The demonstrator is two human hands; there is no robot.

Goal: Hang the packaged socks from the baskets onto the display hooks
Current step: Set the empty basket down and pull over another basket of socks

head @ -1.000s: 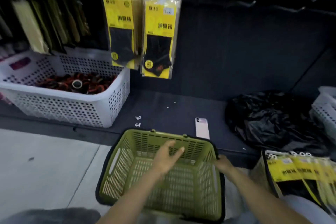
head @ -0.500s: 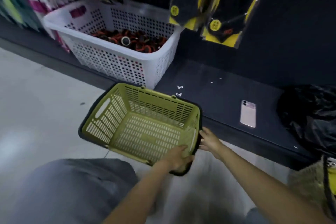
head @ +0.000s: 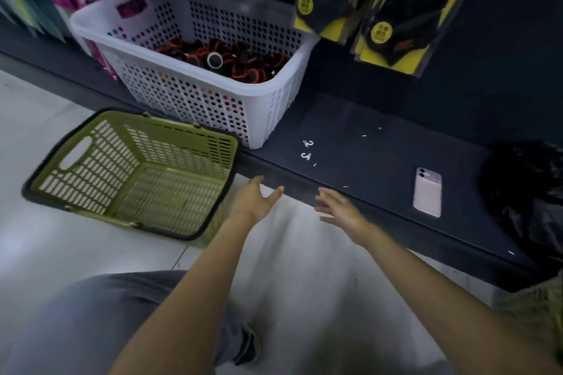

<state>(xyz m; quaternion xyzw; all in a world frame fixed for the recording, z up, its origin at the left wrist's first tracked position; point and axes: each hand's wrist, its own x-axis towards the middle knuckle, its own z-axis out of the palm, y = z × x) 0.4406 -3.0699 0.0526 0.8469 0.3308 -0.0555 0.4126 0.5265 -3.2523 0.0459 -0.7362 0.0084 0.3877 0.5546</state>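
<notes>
An olive green basket (head: 91,161) lies on the pale floor at the left, with nothing inside it. My left hand (head: 254,199) hovers just right of its near corner, fingers spread, holding nothing. My right hand (head: 338,208) is beside it, palm down and fingers loose, above the front edge of the dark shelf (head: 359,146). Two stacks of yellow-and-black packaged socks (head: 393,30) hang on the dark panel above the shelf. A second green basket (head: 533,304) shows only a blurred corner at the right edge.
A white perforated basket (head: 189,91) of black-and-orange items stands on the shelf behind the green one. A pink phone (head: 427,192) and two small white hooks (head: 307,149) lie on the shelf. A black plastic bag (head: 527,192) fills the right end. My knee (head: 76,329) is at bottom left.
Both hands have let go of the empty green basket, which has shifted left onto the floor. The view has swung down and to the left.
</notes>
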